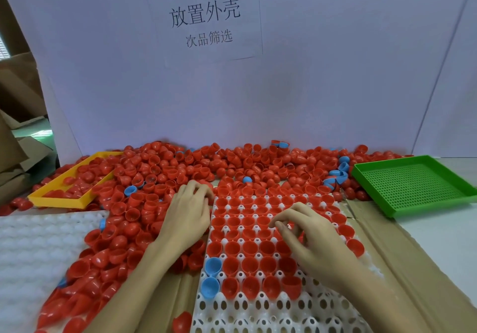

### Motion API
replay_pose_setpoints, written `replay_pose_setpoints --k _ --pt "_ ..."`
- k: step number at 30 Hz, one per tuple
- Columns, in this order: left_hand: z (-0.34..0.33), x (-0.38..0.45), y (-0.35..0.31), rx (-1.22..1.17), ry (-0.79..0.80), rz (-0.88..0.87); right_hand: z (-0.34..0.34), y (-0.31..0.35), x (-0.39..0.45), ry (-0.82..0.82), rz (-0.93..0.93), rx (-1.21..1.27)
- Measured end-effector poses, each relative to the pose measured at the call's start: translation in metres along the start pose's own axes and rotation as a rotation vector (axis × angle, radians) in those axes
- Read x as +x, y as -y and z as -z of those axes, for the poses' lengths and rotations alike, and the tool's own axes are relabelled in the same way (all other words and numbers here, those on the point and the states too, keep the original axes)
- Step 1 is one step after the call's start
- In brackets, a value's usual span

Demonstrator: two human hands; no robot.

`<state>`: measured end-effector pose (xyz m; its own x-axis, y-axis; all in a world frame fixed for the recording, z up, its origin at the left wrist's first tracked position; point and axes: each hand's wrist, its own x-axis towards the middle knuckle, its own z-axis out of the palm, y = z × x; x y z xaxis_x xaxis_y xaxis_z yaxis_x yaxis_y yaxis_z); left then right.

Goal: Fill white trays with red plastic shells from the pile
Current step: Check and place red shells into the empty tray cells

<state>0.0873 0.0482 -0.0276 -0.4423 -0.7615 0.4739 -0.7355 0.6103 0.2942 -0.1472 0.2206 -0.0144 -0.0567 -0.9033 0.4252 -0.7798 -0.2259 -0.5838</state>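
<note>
The left hand rests with curled fingers on the red shells beside the white tray's left edge. The right hand hovers over the tray, fingers bent; whether they pinch a shell I cannot tell.

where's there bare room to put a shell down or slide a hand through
Free: the white tray's empty near rows, below the filled red rows; the green tray, nothing in it; bare cardboard between those two. Crowded: the red pile along the back and left, spilling into the yellow tray, where the left hand rests.
</note>
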Motion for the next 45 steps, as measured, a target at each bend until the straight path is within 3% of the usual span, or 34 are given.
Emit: replay_pose_setpoints --k 5,14,24,33,39,45 --pt "-0.028 0.064 -0.026 -0.187 0.148 -0.028 0.000 -0.002 0.000 0.002 -0.002 0.018" --pt "-0.078 0.164 -0.040 0.030 0.407 -0.095 -0.004 -0.008 0.001 0.016 0.004 0.004" --pt "-0.098 0.175 -0.030 0.311 0.353 -0.087 -0.003 -0.006 0.000 0.002 0.043 0.002" --pt "-0.049 0.130 -0.039 -0.257 0.026 -0.115 0.000 -0.007 0.003 -0.053 -0.029 0.024" --pt "0.005 0.024 -0.067 -0.659 0.153 -0.183 0.003 -0.007 0.005 -0.167 -0.098 0.231" --pt "0.017 -0.039 -0.076 -0.837 0.169 -0.127 0.005 -0.001 0.004 -0.002 -0.064 0.344"
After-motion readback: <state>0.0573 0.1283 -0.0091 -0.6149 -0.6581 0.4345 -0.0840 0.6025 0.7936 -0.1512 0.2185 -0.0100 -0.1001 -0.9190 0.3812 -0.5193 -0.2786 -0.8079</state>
